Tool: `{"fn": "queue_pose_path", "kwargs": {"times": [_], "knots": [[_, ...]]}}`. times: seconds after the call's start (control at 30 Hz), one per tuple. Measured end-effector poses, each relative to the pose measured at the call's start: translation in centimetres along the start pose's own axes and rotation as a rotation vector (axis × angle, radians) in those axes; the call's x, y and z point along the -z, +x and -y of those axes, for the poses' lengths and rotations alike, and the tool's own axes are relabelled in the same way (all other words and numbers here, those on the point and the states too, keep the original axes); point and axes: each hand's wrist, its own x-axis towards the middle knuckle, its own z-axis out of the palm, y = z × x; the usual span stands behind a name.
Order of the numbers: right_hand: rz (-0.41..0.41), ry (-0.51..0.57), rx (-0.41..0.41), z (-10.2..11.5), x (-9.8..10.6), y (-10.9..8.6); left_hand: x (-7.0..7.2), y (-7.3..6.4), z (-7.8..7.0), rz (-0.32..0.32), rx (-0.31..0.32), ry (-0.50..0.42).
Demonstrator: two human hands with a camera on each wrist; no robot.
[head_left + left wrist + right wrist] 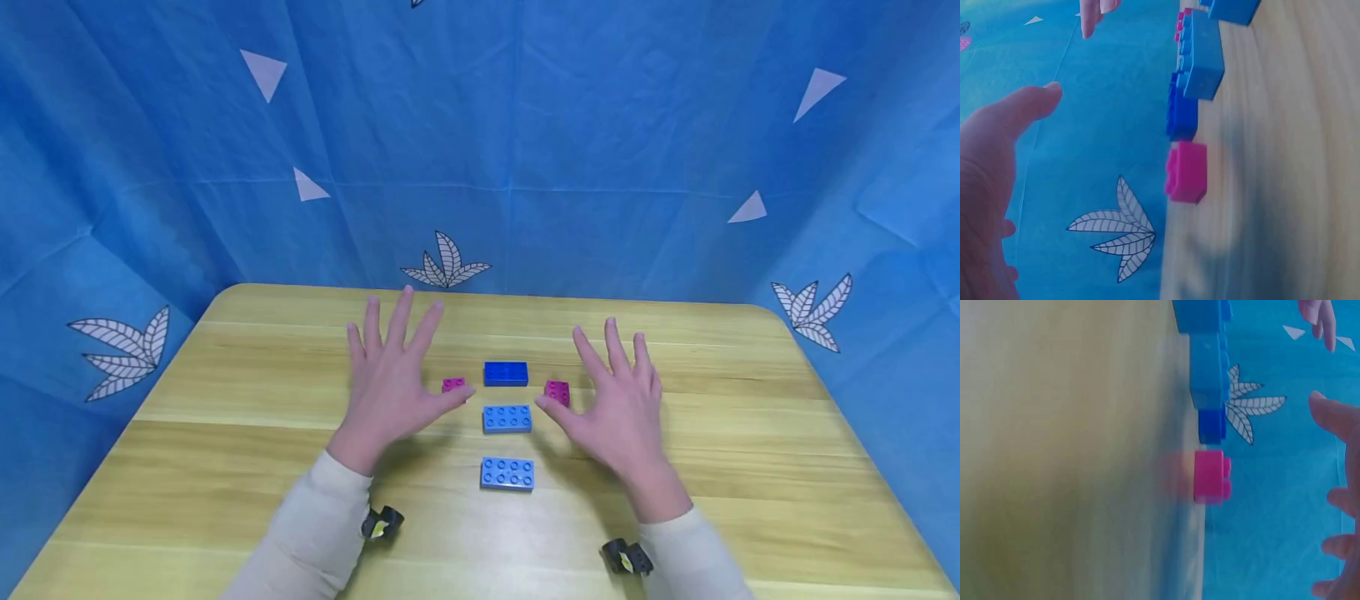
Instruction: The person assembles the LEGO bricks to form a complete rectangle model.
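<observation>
Both hands hover over the table with fingers spread and nothing in them. My left hand [393, 387] is left of the bricks; its thumb overlaps a small pink toy brick [453, 384] in the head view. To the right, my right hand [622, 404] has its thumb tip in front of a second pink brick [558, 392]. Between the hands, a dark blue brick [506, 374] lies farthest back. Nearer come a light blue brick [507, 419] and, closest to me, another light blue brick [507, 474]. In the left wrist view, the left pink brick [1189, 172] sits below the thumb's level, studs up.
The bricks lie on a wood-grain table [225, 467] with rounded far corners. A blue curtain [510, 125] with white leaf and triangle prints hangs behind and beside it. Each wrist wears a small black camera, one at the left sleeve [307, 529], one at the right sleeve [693, 554].
</observation>
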Motion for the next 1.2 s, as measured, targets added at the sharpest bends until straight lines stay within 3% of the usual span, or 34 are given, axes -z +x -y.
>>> {"fn": "queue_pose_path", "kwargs": {"times": [0.33,0.63,0.97,1.2], "knots": [[-0.043,0.169,0.091,1.4,-1.4,-0.3,-0.7,-0.9,-0.7,-0.008,-0.042,-0.156],[0.056,0.294,0.039,2.6,-2.4,-0.6,-1.6,-2.2,-1.1,0.026,-0.059,-0.315],[0.143,0.271,0.023,3.1,-3.6,-1.3,-2.6,-3.4,-1.6,0.149,-0.120,-0.419],[0.194,0.250,0.012,3.2,-4.1,-1.4,-2.7,-4.0,-2.2,0.294,-0.118,-0.495]]}}
